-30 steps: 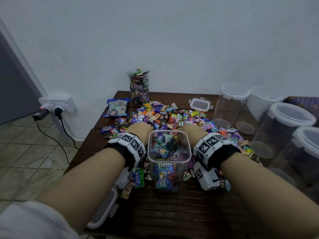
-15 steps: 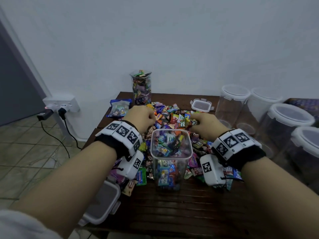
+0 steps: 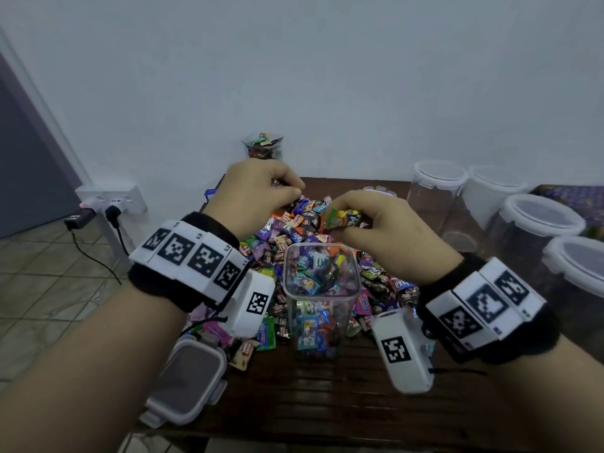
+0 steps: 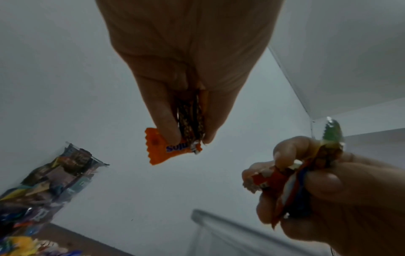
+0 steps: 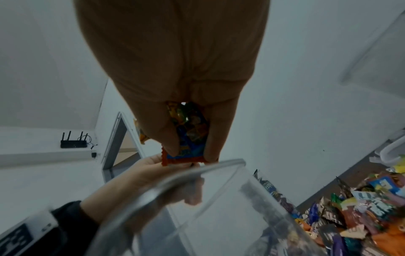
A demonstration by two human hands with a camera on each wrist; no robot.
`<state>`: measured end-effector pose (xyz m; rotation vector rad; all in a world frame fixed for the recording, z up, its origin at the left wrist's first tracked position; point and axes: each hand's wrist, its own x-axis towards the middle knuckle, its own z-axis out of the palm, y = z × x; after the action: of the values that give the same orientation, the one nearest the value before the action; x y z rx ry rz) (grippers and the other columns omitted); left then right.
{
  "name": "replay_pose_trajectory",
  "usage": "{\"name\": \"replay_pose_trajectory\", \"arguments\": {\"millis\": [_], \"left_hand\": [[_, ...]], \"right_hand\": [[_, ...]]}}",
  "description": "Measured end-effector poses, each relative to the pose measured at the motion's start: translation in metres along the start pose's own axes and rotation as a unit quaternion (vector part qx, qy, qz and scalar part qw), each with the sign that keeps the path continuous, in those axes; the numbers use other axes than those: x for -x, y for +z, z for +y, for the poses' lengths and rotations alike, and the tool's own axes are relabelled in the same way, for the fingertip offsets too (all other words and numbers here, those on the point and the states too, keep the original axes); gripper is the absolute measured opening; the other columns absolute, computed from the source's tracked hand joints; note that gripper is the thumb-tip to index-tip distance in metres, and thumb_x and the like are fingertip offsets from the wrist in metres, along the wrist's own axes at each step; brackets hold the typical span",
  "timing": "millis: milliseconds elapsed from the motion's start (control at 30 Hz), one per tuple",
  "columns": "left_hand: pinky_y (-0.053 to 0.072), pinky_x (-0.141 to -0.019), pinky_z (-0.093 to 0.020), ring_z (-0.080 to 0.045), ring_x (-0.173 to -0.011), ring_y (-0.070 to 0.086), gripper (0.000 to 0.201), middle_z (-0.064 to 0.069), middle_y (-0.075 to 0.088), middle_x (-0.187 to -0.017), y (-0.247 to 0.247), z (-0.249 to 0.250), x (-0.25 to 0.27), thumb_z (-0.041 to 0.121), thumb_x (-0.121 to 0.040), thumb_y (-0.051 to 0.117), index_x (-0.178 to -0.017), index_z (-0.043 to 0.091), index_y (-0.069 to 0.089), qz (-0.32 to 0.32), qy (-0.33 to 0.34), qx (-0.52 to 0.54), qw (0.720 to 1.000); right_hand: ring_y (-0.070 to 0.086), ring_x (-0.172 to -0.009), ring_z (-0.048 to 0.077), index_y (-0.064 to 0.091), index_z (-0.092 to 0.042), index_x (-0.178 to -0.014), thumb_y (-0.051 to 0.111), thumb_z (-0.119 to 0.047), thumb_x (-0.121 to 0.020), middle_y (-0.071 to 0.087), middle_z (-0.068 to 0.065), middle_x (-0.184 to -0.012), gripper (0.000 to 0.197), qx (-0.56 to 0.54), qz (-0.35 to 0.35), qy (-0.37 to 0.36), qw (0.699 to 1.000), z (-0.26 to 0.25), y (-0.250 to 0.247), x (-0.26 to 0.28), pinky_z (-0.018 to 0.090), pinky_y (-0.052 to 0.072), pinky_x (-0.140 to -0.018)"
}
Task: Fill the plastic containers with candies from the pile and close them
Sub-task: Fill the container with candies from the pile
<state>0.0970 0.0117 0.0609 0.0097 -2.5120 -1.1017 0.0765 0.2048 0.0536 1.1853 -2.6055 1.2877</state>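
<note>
Clear plastic, square and lidless, the open container (image 3: 322, 289) stands on the dark wooden desk (image 3: 327, 403) between the two wrists, close to full of wrapped candies. Beyond it the candy pile (image 3: 304, 230) spreads under both raised hands. The left hand (image 3: 258, 188) hovers above the far left of the pile, fingers curled and pinching a few candies; the left wrist view shows an orange wrapper (image 4: 162, 147) and dark ones between its fingertips. The right hand (image 3: 385, 223) hangs just beyond the container's far rim, clamped on a small bunch of candies (image 3: 343, 219) in green, orange and blue wrappers.

Behind the left hand a second filled container (image 3: 263, 147) stands against the wall, only its top showing; whether it has a lid cannot be told. To the right of the right hand stand four tall round empty containers (image 3: 438, 194), white lids on; the two nearest are cut off by the frame edge. One loose lid (image 3: 188, 384) lies at the desk's near edge under the left forearm. Another small lid (image 3: 380, 190) is mostly hidden behind the right hand. How many candies each hand holds cannot be counted.
</note>
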Motion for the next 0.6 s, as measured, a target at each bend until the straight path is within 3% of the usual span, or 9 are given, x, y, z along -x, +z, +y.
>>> {"name": "replay_pose_trajectory", "arguments": {"millis": [133,333,500,600], "left_hand": [[0.053,-0.084,-0.042,-0.014,-0.078,0.063,0.015,0.015,0.064,-0.079,-0.002,0.001,0.005,0.016,-0.085,0.067,-0.077,0.030,0.067,-0.011,0.011,-0.006,1.000],[0.054,-0.082,-0.041,-0.016,-0.077,0.066,0.023,0.014,0.065,-0.077,0.001,0.008,0.011,0.016,-0.084,0.068,-0.073,0.036,0.065,-0.023,0.028,0.010,0.999],[0.054,-0.082,-0.043,-0.016,-0.079,0.066,0.023,0.011,0.068,-0.082,0.005,0.010,0.015,0.017,-0.084,0.068,-0.074,0.037,0.066,-0.030,0.031,0.018,0.999],[0.054,-0.080,-0.040,-0.015,-0.075,0.066,0.019,0.006,0.070,-0.084,0.006,0.010,0.019,0.016,-0.084,0.068,-0.076,0.034,0.067,-0.032,0.034,0.025,0.999]], "right_hand": [[0.061,-0.095,0.017,0.067,-0.021,-0.098,0.066,-0.007,-0.082,0.066,-0.002,-0.104,0.021,0.010,-0.023,-0.005,1.000,0.003,0.003,0.009,0.037,0.046,-0.086],[0.059,-0.095,0.015,0.068,-0.021,-0.096,0.062,-0.001,-0.078,0.064,-0.002,-0.104,0.027,0.020,-0.058,-0.019,0.998,0.006,0.006,0.013,0.032,0.046,-0.086],[0.060,-0.096,0.008,0.062,-0.028,-0.100,0.060,-0.002,-0.081,0.060,-0.009,-0.107,0.033,0.005,-0.058,-0.009,0.998,0.005,0.008,0.015,0.020,0.048,-0.075],[0.058,-0.097,0.004,0.060,-0.028,-0.104,0.061,-0.006,-0.083,0.058,-0.015,-0.104,0.030,-0.021,-0.010,-0.012,1.000,0.007,0.015,0.019,0.020,0.049,-0.077]]}}
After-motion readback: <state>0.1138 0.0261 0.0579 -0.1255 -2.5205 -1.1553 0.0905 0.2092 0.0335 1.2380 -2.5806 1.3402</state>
